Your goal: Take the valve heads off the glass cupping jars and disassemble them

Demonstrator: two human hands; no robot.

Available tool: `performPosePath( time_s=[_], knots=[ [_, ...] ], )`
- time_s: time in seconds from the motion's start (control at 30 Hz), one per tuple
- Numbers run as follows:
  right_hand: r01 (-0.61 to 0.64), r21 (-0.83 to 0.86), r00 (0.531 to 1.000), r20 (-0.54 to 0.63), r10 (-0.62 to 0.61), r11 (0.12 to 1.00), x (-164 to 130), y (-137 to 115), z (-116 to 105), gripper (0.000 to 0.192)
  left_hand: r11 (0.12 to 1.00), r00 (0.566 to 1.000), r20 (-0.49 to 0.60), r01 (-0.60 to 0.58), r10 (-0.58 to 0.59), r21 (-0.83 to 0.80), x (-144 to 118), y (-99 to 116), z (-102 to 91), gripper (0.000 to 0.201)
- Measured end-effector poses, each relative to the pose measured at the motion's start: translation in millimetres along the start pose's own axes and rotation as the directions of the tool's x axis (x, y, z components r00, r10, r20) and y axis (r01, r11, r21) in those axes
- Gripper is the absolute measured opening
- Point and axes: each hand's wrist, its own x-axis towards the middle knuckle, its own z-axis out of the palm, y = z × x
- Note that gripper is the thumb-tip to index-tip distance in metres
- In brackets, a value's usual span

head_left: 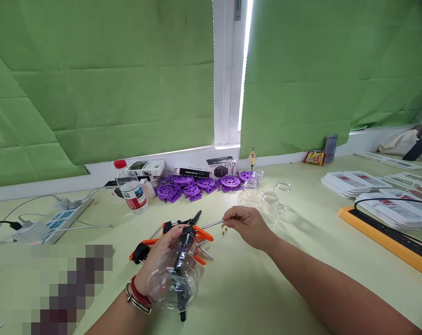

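bright, even daylight | glare at window gap [244, 65] | soft shadows | edges stretched | pixelated patches

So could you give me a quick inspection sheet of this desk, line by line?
Surface: pale green table, lit from the window.
Job's things: clear plastic jar with a black part through its neck; orange-and-black tools lying under it; small brass bits.
Clutter: purple plastic wheels, water bottle, empty glass jars, small boxes, stacks of cards, orange tray.
Grips: left hand holds the clear plastic jar; right hand pinches a thin metal rod.
Cables: power strip with white leads; black cable over the cards.
Surroundings: green blinds, white window frame.
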Motion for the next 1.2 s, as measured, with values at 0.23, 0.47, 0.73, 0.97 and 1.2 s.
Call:
performPosePath(
  time_s=[0.23, 0.47, 0.73, 0.97, 1.2],
  knots=[
    [0.224, -0.011, 0.975, -0.013, -0.224, 0.975, -2.4, -2.0, 0.4, 0.002, 0.987, 0.989, -0.004, 0.151, -0.151, -0.049, 7.0, 4.6, -8.6, 0.03],
    [0.214, 0.098, 0.975, 0.043, -0.218, 0.972, -2.9, -6.8, -3.1, 0.003, 0.995, 0.996, -0.022, 0.088, -0.089, -0.044, 1.6, 7.4, 0.0, 0.025],
    [-0.12, 0.226, 0.993, 0.026, 0.117, 0.967, -0.5, -6.3, 1.5, 0.021, 0.998, 1.0, -0.023, -0.01, 0.009, -0.065, 5.3, -0.2, -9.4, 0.025],
    [-0.167, 0.119, 0.986, 0.05, 0.162, 0.979, 0.6, 2.1, 1.0, 0.017, 0.995, 0.995, -0.007, -0.096, 0.095, -0.029, 1.8, 1.4, -5.7, 0.024],
    [0.178, -0.092, 0.984, 0.039, -0.175, 0.98, -1.9, -2.9, -1.6, 0.008, 0.999, 0.999, -0.02, -0.05, 0.05, 0.007, 7.3, -2.6, -12.4, 0.021]
  ],
)
